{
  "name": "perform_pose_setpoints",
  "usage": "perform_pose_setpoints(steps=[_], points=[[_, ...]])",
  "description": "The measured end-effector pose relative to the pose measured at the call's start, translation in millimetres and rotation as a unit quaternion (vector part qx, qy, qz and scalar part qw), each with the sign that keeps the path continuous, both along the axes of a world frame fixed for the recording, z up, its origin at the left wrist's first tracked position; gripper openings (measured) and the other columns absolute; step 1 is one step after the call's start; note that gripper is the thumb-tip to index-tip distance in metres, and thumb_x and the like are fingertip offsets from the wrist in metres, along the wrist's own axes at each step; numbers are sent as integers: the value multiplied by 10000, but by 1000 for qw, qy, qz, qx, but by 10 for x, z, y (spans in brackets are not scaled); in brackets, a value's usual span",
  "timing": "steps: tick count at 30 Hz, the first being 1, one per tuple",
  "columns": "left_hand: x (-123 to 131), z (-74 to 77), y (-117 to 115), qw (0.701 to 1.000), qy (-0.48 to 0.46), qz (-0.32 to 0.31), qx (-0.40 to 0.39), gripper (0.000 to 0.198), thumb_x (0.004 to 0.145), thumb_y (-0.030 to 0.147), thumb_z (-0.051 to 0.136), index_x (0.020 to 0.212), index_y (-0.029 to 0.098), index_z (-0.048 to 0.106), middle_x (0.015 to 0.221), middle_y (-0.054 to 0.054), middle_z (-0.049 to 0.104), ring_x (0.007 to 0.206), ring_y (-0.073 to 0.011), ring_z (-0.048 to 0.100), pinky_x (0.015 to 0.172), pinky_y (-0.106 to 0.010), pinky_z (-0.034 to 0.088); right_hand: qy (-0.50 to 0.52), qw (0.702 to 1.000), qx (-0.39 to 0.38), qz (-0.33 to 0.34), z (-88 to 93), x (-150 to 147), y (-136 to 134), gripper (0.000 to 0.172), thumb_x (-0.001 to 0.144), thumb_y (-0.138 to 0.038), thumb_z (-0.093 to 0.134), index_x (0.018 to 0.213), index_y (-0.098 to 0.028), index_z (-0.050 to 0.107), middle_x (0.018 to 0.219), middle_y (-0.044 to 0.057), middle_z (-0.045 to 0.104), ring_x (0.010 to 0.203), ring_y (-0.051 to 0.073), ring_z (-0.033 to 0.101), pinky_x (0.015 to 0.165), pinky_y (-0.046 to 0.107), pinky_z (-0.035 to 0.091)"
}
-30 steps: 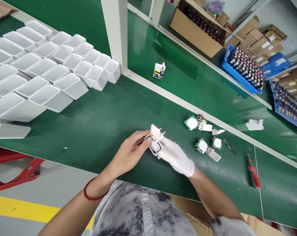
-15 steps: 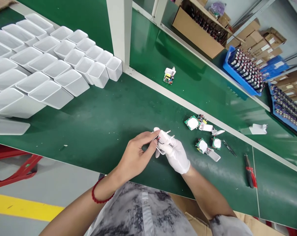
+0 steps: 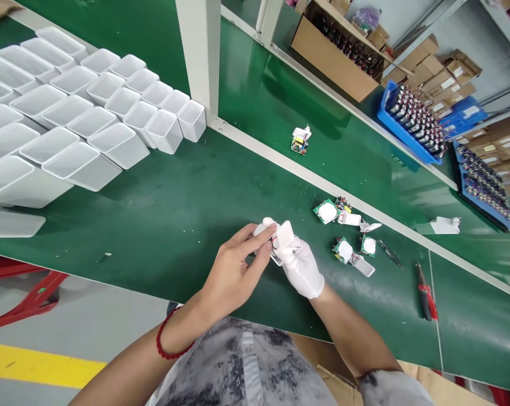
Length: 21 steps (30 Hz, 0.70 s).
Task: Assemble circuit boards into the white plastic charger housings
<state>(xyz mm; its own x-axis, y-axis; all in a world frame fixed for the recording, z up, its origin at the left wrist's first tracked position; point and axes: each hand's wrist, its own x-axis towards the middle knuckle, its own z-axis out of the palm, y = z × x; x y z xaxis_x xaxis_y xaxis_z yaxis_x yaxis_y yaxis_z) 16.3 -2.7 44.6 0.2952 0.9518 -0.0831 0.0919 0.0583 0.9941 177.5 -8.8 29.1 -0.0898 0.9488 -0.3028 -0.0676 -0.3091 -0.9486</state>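
In front of my body, a small white plastic plug casing point(image 3: 285, 234) with red wires is held over the green bench. My right hand point(image 3: 305, 272), in a white glove, wraps round it from the right. From the left, my bare left hand point(image 3: 240, 262) pinches at the casing's open edge with thumb and forefinger, beside the wires. The fingertips partly cover the inside. On the bench to the right lie several opened units, among them a green circuit board with a white disc point(image 3: 327, 212) and another such board point(image 3: 344, 250). A white casing piece point(image 3: 363, 265) lies beside the second board.
Rows of white plastic housings point(image 3: 83, 164) stand at the left. Red-handled pliers point(image 3: 426, 299) and tweezers point(image 3: 390, 254) lie at the right. Behind the metal rail sits one loose circuit unit point(image 3: 300, 141). Blue trays point(image 3: 411, 127) of parts and a cardboard box point(image 3: 333, 59) are farther back.
The plug casing has turned in my right hand: its two pins pointed up to the right before, and now its flat white face shows. My left fingers stay at its edge.
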Motion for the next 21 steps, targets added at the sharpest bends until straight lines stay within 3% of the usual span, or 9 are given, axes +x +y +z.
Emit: perform_pose_setpoints(steps=[4,11,14,17,21], points=[[5,3,-1,1000,3,12,-5,380,962,355,503,1285,218,650,1077,-82,628,993,-198,623,824,-274,541,25,999,-18,-26,-6,-39,8,379,796,-529,720,1069,-269,751,1289,50,659,1193,293,602,1036,465,478],[-10,-35,121,999,-17,19,-39,389,954,407,516,1255,216,672,991,-46,676,863,-160,634,749,-244,548,81,995,-52,13,50,42,12,599,821,-480,704,1371,-297,554,1429,19,541,1289,267,516,1051,440,472],[0,-16,129,999,-12,16,-39,394,955,411,513,1256,213,671,1030,-51,676,874,-159,634,714,-227,544,83,996,-34,13,43,32,-20,521,839,-440,694,1328,-296,588,1397,28,562,1127,244,612,968,440,530],[16,26,110,1000,5,4,-17,387,954,393,514,1252,204,674,1072,-70,659,924,-174,634,708,-224,542,65,998,-7,8,20,8,-47,420,828,-450,702,1205,-268,673,1195,47,668,920,219,650,872,426,572],[16,36,100,1000,10,-12,-27,387,954,389,512,1260,210,667,1093,-75,661,1012,-202,635,737,-233,555,60,998,-20,28,-17,80,-41,434,821,-480,700,1193,-256,680,1083,57,695,903,238,647,834,439,579]])
